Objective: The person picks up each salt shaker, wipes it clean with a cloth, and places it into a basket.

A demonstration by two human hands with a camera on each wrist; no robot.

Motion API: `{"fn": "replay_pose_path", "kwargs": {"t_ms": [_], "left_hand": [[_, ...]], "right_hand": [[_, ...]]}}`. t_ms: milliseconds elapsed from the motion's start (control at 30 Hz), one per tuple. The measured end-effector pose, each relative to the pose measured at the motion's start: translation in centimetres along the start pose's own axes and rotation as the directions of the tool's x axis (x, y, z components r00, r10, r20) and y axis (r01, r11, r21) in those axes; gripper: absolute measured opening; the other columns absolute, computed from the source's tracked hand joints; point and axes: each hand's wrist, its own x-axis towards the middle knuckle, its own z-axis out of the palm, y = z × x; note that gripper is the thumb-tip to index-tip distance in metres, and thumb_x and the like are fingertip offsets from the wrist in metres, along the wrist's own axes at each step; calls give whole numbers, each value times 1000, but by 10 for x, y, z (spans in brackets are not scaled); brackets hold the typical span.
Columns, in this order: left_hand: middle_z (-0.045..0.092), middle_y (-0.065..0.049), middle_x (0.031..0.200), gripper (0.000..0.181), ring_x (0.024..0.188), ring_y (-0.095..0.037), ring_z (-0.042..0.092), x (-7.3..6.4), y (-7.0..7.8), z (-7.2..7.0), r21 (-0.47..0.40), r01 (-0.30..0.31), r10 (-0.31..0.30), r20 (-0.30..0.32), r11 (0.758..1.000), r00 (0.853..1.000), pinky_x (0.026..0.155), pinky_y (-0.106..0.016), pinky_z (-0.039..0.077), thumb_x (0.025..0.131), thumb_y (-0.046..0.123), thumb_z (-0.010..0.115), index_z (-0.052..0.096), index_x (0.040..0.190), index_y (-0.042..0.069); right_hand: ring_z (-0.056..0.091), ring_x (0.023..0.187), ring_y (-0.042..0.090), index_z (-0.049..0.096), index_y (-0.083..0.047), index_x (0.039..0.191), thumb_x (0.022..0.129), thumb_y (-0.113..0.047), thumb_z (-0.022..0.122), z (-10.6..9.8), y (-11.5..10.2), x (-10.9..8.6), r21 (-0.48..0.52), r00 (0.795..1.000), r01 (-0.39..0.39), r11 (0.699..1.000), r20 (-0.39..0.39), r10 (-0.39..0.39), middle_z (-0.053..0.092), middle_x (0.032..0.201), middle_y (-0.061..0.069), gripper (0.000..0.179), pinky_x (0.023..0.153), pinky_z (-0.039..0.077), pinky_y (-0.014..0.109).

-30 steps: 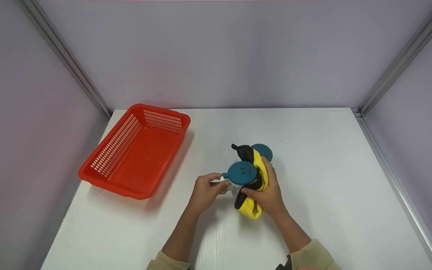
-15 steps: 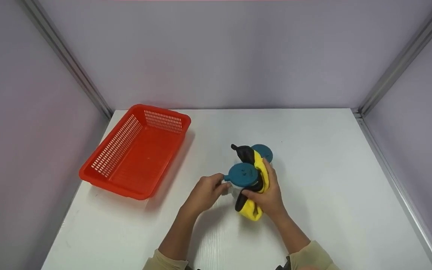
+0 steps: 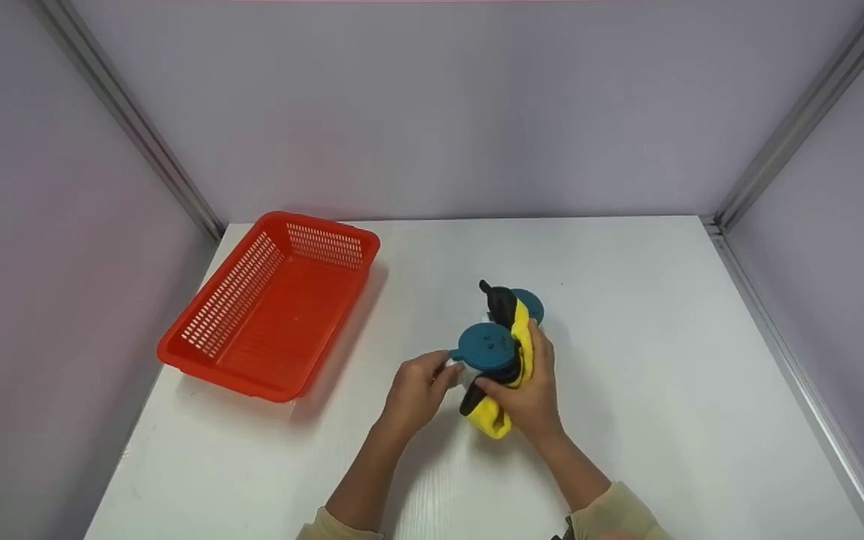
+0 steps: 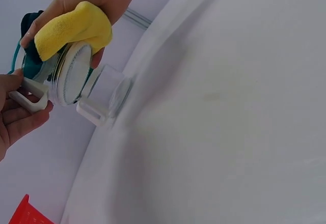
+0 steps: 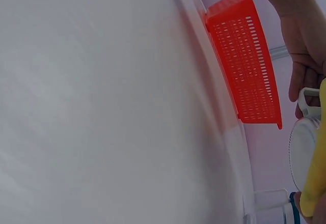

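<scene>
A clear mug with a teal lid is held off the table, its round base showing in the left wrist view. My left hand pinches its white handle. Against the mug's right side, my right hand grips a yellow-and-black cloth, fingers behind and thumb in front. The cloth's black end with a small tip points up and away. Just behind stands a second clear mug with a white handle; its teal lid is partly covered by the cloth.
A red plastic basket with slotted walls sits at the left of the white table. Pale panels enclose the table at the back and both sides, with metal strips at the corners.
The cloth has turned on the mug: its black tip has shifted right and its lower yellow end left, along with my right hand. The mug stays in nearly the same place.
</scene>
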Motion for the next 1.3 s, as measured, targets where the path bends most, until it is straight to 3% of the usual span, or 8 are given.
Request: {"fn": "replay_pose_path", "kwargs": {"t_ms": [167,333,433,600,833,1000,1300], "left_hand": [[60,2,74,12,66,-6,52,-1,-1,5,81,-67,75,-101,994,992,58,-18,50,95,20,66,70,100,9],[62,2,76,15,66,-6,54,-3,-1,11,73,-52,64,-171,996,983,59,-19,52,95,21,66,71,101,8],[65,1,78,17,68,-6,58,-3,-2,14,45,-44,52,-195,998,979,62,-19,55,96,22,65,71,100,7],[66,0,80,16,70,-7,59,-3,-2,15,46,-32,41,-214,998,976,63,-19,55,95,20,66,71,100,6],[63,0,78,14,69,-8,56,-4,-2,15,66,-70,84,-247,995,965,61,-19,54,94,20,68,72,98,7],[64,1,79,15,70,-7,57,-4,-3,14,67,-91,106,-274,994,956,62,-18,54,92,22,69,73,98,8],[66,2,81,14,72,-7,57,-4,-6,9,19,-114,115,-297,993,948,65,-19,55,90,21,72,74,99,9]], "right_hand": [[41,131,17,20,-25,157,73,-30,88,11,17,-5,-47,998,2,999,-60,-5,31,151,7,109,114,33,17],[41,133,20,18,-24,157,73,-38,87,19,16,-8,-114,996,-11,993,-87,1,27,153,9,109,114,39,41],[41,134,23,17,-23,157,74,-37,86,22,15,-8,-138,995,-4,990,-98,-10,24,155,11,109,112,39,49],[40,133,22,15,-25,157,73,-33,88,24,17,-8,-122,995,-21,992,-100,9,24,155,10,111,114,38,50],[39,132,13,14,-31,157,73,-36,87,23,19,-8,-35,995,-58,998,-78,55,26,153,2,111,117,35,45],[40,130,15,16,-32,156,74,-34,87,21,20,-7,17,994,-90,996,-58,91,29,151,1,109,116,36,46],[38,135,17,15,-32,156,75,-24,87,15,25,-2,143,978,-208,968,34,205,32,155,-2,109,120,29,44]]}}
